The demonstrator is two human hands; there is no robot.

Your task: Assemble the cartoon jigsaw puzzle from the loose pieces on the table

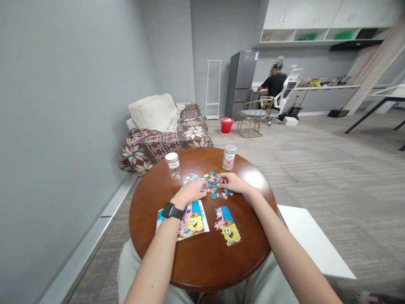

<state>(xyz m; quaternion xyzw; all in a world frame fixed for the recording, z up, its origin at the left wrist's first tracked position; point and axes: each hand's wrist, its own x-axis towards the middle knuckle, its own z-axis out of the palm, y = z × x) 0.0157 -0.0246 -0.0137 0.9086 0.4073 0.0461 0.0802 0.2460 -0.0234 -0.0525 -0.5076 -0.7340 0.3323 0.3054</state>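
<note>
We seem to be sorting: loose puzzle pieces (214, 195) toward far edge of surface (202, 266), joined section (230, 230) nearer near edge. Left hand (193, 190), right hand (232, 182) curled at pieces; whether pinching any, we cannot tell. Next move likely calls for fine fingertip pick.

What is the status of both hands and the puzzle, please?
Left hand and right hand at loose puzzle pieces, grips unclear. Joined puzzle section lies flat on table. Left forearm partly covers picture sheet.
</note>
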